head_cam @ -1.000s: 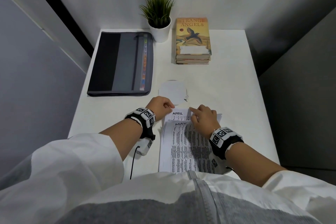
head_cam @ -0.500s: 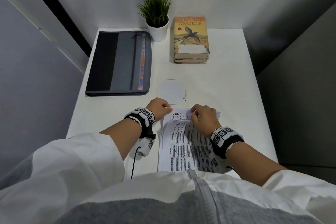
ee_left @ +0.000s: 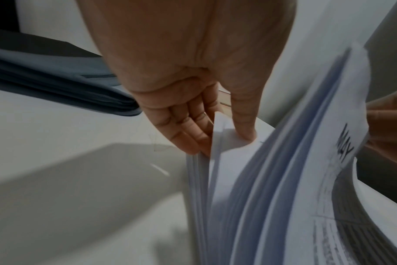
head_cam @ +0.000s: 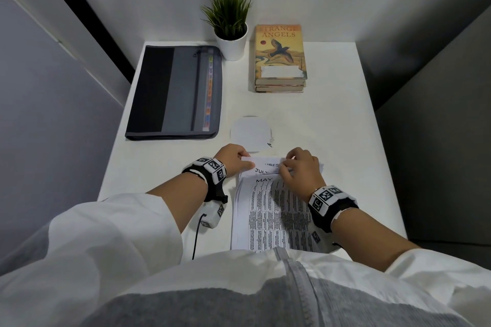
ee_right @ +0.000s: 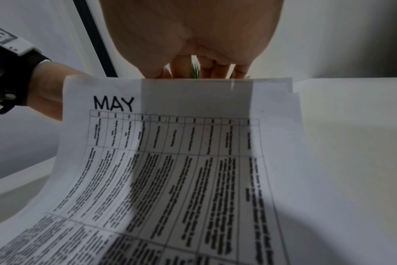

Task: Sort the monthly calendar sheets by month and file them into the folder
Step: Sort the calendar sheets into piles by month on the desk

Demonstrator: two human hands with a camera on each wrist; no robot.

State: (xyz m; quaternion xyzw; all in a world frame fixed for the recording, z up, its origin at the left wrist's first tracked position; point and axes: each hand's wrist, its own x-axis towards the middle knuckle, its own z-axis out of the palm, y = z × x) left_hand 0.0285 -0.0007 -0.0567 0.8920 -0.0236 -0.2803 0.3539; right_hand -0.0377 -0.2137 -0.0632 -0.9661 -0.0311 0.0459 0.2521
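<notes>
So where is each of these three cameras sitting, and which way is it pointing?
Head: worn on the head, looking forward and down at the table, folder and calendar sheets; both forearms, left hand and right hand show.
Left wrist: looks along the left hand, whose fingers pinch the sheets' top corner.
Right wrist: looks along the right hand over the MAY sheet; the left wrist shows too.
Shared: all three show the MAY sheet.

Head view looks steeply down over the desk [head_cam: 305, 125]; both wrist views share the sheets [ee_right: 193, 161] close up.
</notes>
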